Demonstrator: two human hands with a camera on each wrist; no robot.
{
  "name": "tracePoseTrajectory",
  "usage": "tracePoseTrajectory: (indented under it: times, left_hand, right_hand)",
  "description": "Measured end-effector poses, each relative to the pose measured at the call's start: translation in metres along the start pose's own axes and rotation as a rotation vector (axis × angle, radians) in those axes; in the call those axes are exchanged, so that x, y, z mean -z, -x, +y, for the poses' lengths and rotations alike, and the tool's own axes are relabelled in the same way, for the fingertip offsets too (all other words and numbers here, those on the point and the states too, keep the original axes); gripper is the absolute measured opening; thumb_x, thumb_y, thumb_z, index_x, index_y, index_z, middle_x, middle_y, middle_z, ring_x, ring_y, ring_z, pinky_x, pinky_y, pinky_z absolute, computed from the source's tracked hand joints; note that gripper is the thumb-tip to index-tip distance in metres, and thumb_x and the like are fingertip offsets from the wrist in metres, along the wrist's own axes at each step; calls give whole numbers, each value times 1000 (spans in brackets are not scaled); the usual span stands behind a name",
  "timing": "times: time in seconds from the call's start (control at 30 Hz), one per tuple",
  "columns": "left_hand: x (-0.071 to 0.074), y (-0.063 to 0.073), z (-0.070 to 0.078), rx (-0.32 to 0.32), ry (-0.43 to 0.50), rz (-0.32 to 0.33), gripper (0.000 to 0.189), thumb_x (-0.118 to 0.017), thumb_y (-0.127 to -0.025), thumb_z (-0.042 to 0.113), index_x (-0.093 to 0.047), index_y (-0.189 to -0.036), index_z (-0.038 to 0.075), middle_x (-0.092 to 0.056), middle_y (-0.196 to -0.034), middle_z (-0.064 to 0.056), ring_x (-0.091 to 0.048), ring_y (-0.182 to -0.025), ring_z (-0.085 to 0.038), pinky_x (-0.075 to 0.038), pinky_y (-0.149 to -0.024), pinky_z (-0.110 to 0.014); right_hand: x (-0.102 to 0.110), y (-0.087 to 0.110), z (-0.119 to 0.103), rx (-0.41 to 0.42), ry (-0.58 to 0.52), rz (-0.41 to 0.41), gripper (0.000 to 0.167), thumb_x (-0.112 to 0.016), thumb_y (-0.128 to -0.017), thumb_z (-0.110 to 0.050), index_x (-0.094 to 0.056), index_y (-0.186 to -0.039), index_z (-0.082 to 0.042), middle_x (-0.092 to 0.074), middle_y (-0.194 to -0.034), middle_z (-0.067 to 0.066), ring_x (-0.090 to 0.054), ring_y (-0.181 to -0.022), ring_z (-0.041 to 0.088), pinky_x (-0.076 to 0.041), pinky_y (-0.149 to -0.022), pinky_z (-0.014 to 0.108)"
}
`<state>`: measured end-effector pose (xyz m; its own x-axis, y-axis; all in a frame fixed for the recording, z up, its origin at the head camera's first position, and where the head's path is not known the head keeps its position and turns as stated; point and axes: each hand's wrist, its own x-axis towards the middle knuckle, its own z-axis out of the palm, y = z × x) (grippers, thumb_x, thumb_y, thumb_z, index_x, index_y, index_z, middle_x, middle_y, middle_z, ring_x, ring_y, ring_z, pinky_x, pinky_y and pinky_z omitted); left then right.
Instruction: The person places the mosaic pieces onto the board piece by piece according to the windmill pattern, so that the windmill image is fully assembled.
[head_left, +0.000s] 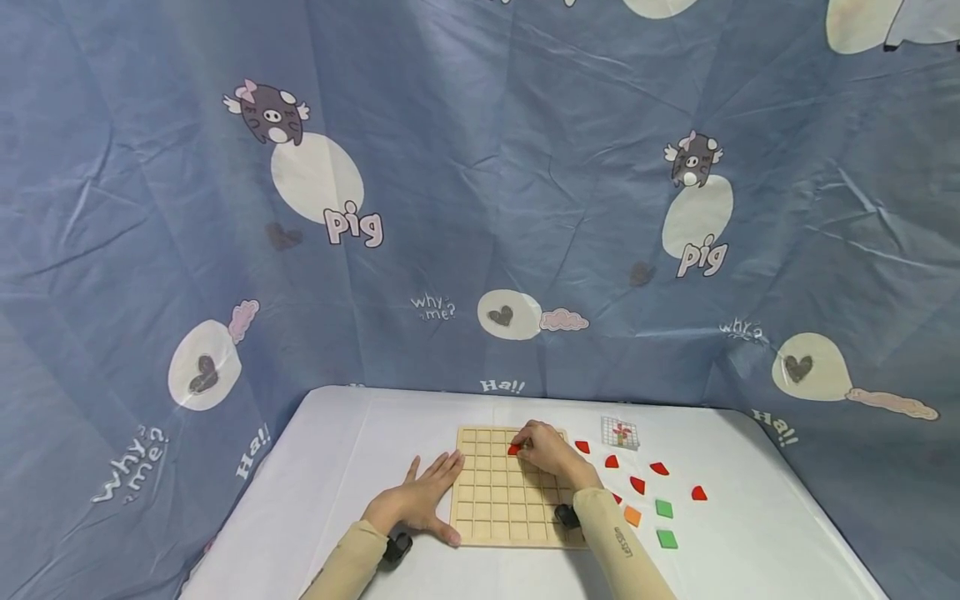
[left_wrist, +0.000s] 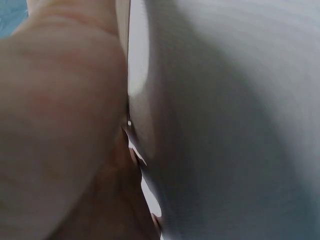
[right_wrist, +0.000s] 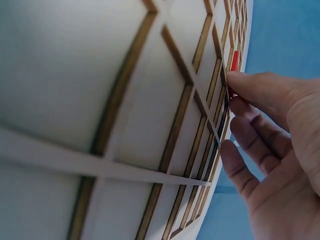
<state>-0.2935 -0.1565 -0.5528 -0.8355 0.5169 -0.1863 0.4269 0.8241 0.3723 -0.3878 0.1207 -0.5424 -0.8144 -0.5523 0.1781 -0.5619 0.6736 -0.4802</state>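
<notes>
A wooden grid board (head_left: 480,490) lies on the white table. My right hand (head_left: 546,450) is over its upper part, pinching a small red piece (head_left: 513,449) between thumb and fingertips at one of the cells. In the right wrist view, only a sliver of the red piece (right_wrist: 235,61) shows above the thumb, close to the board's surface. Along the board's left edge my left hand (head_left: 418,500) rests with its fingers spread, fingertips and thumb at the edge. The left wrist view holds mostly the palm side and white tabletop, with the fingers dark and blurred.
Several red quarter-round pieces (head_left: 637,485) lie scattered right of the board. Near them are an orange square (head_left: 632,516) and two green squares (head_left: 663,508). A gridded card with a red pattern (head_left: 620,432) sits at the back right. Blue printed cloth (head_left: 465,250) hangs behind the table.
</notes>
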Motion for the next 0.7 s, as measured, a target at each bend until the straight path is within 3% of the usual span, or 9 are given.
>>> tracePoseTrajectory:
  times: [0.33,0.7]
  left_hand:
    - [2,1,1,-1,-13,5,134,-74,-58,70,-8,-155,7,-5,-164,-10,-6,-151,-31,4,-117,-65]
    - [2,1,0,2,-6,2,134,-74,-57,71,-8,-156,8,-5,-164,-10,-5,-151,-30,5,-117,-64]
  right_hand:
    - [-1,1,-2,-2,11,29,13,-70,-86,-5,-76,-97,-8,-68,-95,3,-66,-91,20,-56,-82,38]
    - [-2,2,-6,-10,14,55,11,-74,-81,-3,-75,-91,-7,-67,-86,2,-62,-78,12,-54,-68,24]
